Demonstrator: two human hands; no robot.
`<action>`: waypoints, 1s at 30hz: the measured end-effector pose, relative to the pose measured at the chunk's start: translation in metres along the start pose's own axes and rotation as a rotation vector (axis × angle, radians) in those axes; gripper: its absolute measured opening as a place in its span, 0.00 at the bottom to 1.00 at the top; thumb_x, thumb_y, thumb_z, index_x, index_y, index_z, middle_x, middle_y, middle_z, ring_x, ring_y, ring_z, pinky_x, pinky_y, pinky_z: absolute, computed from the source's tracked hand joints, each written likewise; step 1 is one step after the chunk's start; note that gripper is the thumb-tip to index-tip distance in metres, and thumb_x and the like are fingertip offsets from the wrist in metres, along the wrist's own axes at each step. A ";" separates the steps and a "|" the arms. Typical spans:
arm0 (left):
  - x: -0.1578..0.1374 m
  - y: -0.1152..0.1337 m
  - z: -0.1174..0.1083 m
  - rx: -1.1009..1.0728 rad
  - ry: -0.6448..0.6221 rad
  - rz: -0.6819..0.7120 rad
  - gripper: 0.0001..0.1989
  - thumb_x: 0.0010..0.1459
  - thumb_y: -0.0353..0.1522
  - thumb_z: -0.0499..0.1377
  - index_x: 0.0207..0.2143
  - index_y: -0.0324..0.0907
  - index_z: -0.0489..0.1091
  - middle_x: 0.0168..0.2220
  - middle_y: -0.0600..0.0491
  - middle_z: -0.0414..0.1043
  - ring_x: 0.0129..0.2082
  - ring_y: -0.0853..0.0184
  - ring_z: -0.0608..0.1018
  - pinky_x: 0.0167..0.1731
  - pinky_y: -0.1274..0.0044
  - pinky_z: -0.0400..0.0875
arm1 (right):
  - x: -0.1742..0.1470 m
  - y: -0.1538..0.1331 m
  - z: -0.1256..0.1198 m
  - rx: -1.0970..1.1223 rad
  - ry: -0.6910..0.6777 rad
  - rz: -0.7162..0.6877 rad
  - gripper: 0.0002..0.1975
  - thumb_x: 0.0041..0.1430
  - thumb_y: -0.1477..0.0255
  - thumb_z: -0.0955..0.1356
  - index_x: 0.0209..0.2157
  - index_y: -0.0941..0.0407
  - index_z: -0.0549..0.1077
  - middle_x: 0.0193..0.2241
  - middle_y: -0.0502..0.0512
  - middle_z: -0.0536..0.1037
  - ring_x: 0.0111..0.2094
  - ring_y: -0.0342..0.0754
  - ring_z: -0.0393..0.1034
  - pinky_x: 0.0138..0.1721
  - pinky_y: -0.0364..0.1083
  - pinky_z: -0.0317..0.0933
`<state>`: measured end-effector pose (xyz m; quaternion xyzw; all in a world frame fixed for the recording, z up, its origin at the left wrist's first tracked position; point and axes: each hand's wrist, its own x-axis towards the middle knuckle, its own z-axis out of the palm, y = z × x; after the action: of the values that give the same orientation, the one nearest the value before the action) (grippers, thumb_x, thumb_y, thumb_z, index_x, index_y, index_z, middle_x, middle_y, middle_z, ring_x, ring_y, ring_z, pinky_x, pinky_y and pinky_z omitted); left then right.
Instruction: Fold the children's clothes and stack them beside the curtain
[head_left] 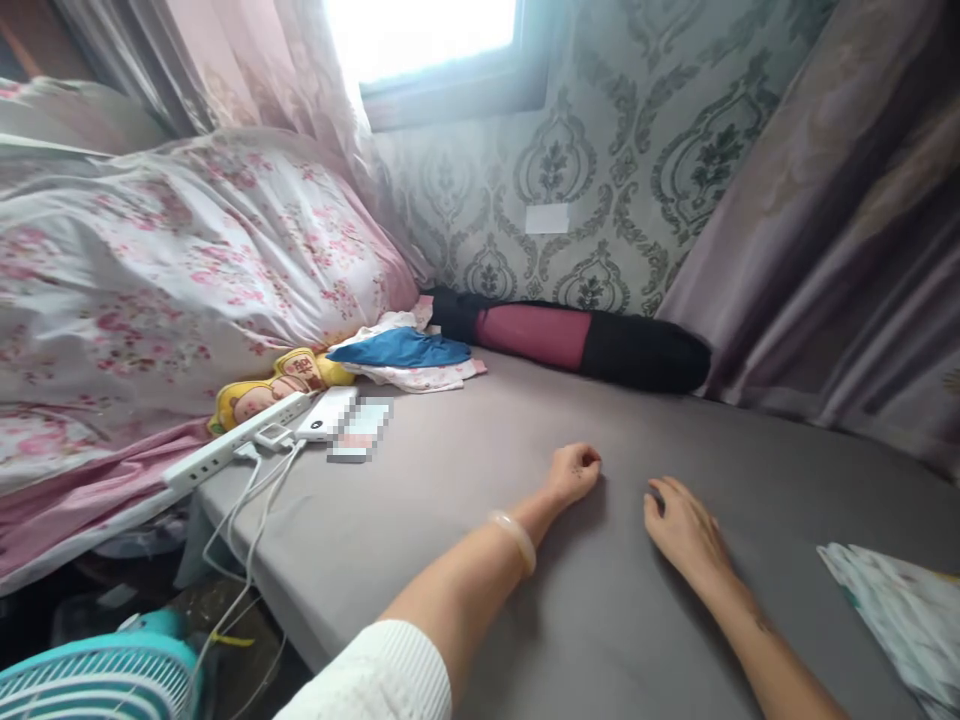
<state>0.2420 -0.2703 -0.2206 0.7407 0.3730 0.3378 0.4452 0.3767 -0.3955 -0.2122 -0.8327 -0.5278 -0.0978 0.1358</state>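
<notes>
My left hand [576, 473] rests near the middle of the grey sheet [480, 470], its fingers curled into a loose fist and touching the thumb side; I see nothing in it. A pale bangle [516, 540] circles that wrist, below a white sleeve [382, 670]. To its right, apart from it, my right hand [686, 528] lies low over the sheet. Its fingers are loosely bent and the thumb stands off from them, with no object visible between. The palms of both hands are hidden.
Left: a white power strip [232, 440] with cables, a white power bank [328, 412], a yellow plush toy [247, 402], and clothes [401, 348]. A black and maroon roll [532, 335] lies along the wall. Several packets [892, 610] sit at right. A turquoise fan [105, 670] stands below the edge.
</notes>
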 end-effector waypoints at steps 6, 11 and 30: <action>0.009 0.000 -0.009 -0.233 0.106 -0.141 0.06 0.56 0.29 0.59 0.35 0.37 0.75 0.29 0.50 0.76 0.30 0.69 0.75 0.36 0.78 0.72 | -0.002 -0.049 0.013 0.031 -0.026 -0.080 0.23 0.64 0.72 0.56 0.54 0.66 0.71 0.57 0.69 0.71 0.55 0.59 0.67 0.51 0.54 0.62; 0.014 0.001 -0.026 -0.399 0.101 -0.253 0.07 0.58 0.25 0.56 0.36 0.35 0.73 0.27 0.51 0.73 0.25 0.74 0.74 0.28 0.82 0.70 | -0.006 -0.062 0.025 0.016 -0.002 -0.113 0.24 0.66 0.71 0.56 0.55 0.67 0.69 0.56 0.71 0.71 0.56 0.59 0.67 0.53 0.53 0.60; 0.050 -0.040 -0.307 0.288 0.541 -0.382 0.19 0.52 0.26 0.53 0.46 0.32 0.72 0.40 0.41 0.77 0.38 0.62 0.78 0.37 0.75 0.72 | -0.016 -0.066 0.030 0.003 0.051 -0.087 0.27 0.66 0.68 0.52 0.54 0.65 0.71 0.59 0.67 0.69 0.60 0.58 0.61 0.60 0.55 0.54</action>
<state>0.0011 -0.0902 -0.1333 0.5964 0.6530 0.3762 0.2764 0.3108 -0.3724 -0.2374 -0.8061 -0.5599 -0.1237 0.1461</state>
